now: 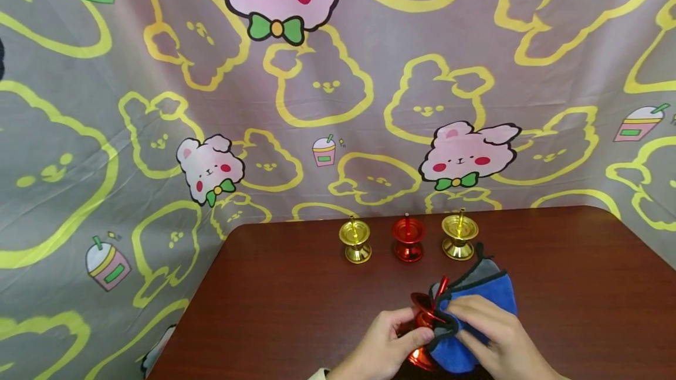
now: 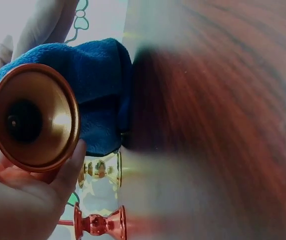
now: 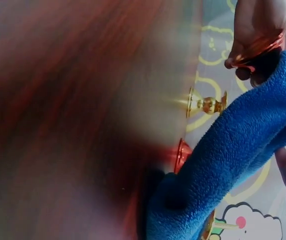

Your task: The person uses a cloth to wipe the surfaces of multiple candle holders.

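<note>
L hand (image 1: 384,342) grips red metallic candleholder (image 1: 420,359); R hand (image 1: 490,331) pinches blue cloth (image 1: 499,289) against it. I'd brace w/ L, rub lightly.

It was a cloth-screened spot, though whether in a home or a studio could not be told. Grey cloth (image 1: 377,51) printed with cartoon animals (image 1: 459,163) filled the upper frame, behind a wood-grained, reddish-brown surface (image 1: 285,304) below.
</note>
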`<state>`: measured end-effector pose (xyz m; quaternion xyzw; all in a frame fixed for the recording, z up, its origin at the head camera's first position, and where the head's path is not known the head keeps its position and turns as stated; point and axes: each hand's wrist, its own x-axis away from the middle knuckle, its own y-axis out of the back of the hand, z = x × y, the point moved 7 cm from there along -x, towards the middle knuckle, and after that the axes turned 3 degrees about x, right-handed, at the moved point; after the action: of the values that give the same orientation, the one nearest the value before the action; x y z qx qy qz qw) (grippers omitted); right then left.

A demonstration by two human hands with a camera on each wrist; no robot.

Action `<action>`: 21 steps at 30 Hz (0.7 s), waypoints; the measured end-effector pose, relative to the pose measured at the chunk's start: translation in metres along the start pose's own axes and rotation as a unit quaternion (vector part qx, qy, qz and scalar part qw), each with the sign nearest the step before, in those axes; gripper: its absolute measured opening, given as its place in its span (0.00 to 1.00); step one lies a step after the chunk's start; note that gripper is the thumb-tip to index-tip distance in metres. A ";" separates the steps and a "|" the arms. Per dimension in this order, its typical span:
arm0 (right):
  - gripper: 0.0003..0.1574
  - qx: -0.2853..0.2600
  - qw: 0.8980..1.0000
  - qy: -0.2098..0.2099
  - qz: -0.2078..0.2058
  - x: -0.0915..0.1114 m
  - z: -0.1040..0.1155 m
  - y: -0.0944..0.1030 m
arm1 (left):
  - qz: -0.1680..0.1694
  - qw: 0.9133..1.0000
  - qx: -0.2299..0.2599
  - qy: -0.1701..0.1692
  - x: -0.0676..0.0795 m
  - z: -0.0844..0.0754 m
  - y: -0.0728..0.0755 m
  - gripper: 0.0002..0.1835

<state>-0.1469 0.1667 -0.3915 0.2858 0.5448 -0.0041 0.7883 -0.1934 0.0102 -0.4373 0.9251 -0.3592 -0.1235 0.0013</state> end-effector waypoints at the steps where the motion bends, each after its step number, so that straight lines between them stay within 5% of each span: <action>1: 0.22 0.002 1.000 0.005 0.003 -0.001 0.001 -0.001 | -0.004 1.000 -0.010 -0.001 0.000 0.000 0.000 0.14; 5: 0.22 0.014 0.999 0.010 0.029 -0.003 0.002 -0.002 | -0.019 0.997 -0.075 -0.023 0.002 -0.005 0.000 0.13; 9: 0.22 0.029 0.998 -0.003 0.056 -0.004 0.002 -0.004 | -0.040 0.981 -0.179 -0.067 0.004 -0.015 -0.001 0.11; 12: 0.22 0.048 0.997 -0.005 0.056 -0.005 0.003 -0.005 | -0.067 0.948 -0.294 -0.103 0.004 -0.022 -0.003 0.10; 16: 0.24 0.073 0.996 -0.021 0.055 -0.007 0.002 -0.009 | -0.113 0.878 -0.441 -0.148 0.006 -0.028 -0.007 0.13; 18: 0.26 0.082 0.994 -0.035 0.060 -0.008 0.001 -0.012 | -0.130 0.852 -0.480 -0.161 0.007 -0.028 -0.008 0.15; 20: 0.27 0.090 0.993 -0.042 0.070 -0.009 0.000 -0.014 | -0.140 0.845 -0.489 -0.164 0.007 -0.027 -0.007 0.15; 21: 0.27 0.092 0.992 -0.041 0.070 -0.009 0.000 -0.015 | -0.141 0.849 -0.484 -0.160 0.007 -0.026 -0.006 0.14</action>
<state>-0.1552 0.1513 -0.3902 0.3941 0.4883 -0.0110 0.7785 -0.1786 0.0080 -0.4146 0.8156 -0.1151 -0.4263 0.3739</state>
